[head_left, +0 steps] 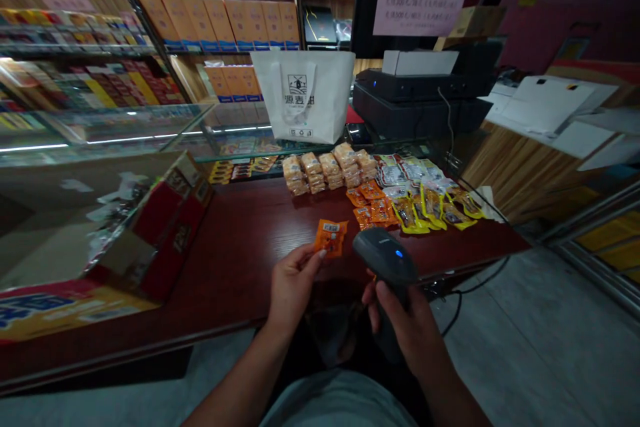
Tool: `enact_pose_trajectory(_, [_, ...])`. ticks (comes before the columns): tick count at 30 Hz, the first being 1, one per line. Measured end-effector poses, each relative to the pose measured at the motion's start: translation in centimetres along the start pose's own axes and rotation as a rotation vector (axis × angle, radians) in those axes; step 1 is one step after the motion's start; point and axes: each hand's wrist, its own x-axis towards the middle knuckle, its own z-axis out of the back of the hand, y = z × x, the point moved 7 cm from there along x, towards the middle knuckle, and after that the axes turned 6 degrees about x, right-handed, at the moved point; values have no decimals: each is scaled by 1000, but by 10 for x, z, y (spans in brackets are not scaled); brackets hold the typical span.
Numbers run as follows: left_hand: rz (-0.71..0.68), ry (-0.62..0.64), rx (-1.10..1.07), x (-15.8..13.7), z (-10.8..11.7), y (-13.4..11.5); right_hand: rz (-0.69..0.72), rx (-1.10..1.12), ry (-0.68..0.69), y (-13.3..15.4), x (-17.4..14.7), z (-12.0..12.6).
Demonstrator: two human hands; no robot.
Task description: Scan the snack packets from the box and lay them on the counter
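Between thumb and fingers, my left hand (294, 281) pinches a small orange snack packet (331, 237) above the dark red counter (240, 233). A black barcode scanner (385, 257) with a blue light is gripped by its handle in my right hand (403, 317), its head close to the packet's right side. More orange packets (371, 203) lie just beyond the scanner. Yellow-edged clear packets (433, 208) are to their right, with white printed pouches (413, 171) behind. Stacked wrapped pastries (327, 170) form short rows at the counter's back.
An open cardboard carton (165, 233) stands at the left. Behind the snacks are a white paper bag (304, 97) and a black printer-like machine (420, 100). A cable (480, 197) runs down the right. Shelves of boxes (225, 20) line the back.
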Motion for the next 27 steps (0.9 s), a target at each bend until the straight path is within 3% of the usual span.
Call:
enact_pose_trajectory(6, [-121, -84, 197, 2, 8, 6, -21, -60, 107, 5, -11, -17])
enact_pose_trajectory(15, [-216, -105, 356, 0, 9, -7, -5, -68, 88, 6, -11, -18])
enact_pose_trajectory(27, [-156, -75, 245, 10, 1, 10, -17, -30, 66, 1, -5, -10])
